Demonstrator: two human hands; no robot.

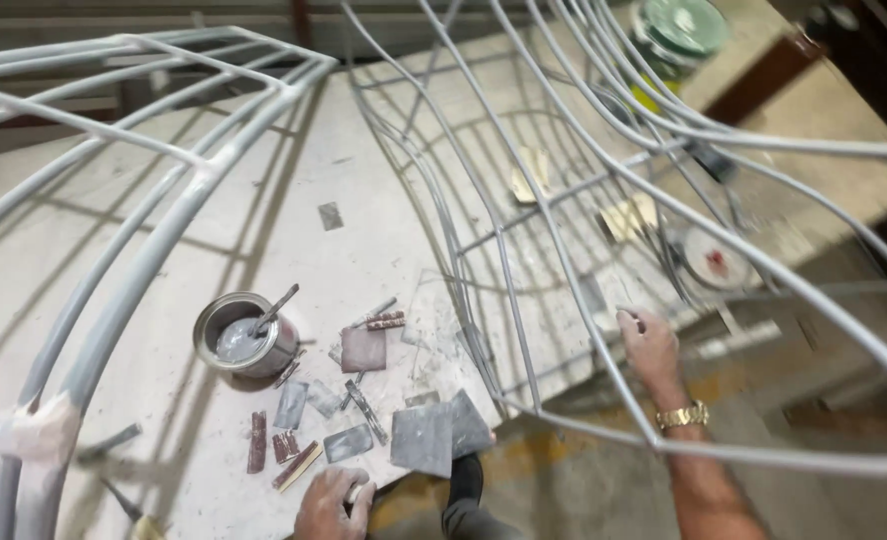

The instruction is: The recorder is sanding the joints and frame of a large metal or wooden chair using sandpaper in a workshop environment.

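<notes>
Right hand (pixel 649 340) gripping frame (pixel 564 260) rod, left hand (pixel 334 505) closed at tabletop (pixel 114 250) edge beside sanding scraps (pixel 424 437); risk: frame shifting, tipping putty can (pixel 244 335).

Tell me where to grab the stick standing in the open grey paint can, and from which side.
Grip the stick by its bare upper end, which leans up and right past the rim of the paint can. Come from above right: the lower end sits sunk in grey paint, and sanding scraps crowd the table beside the can. The left hand is nearest.
</notes>
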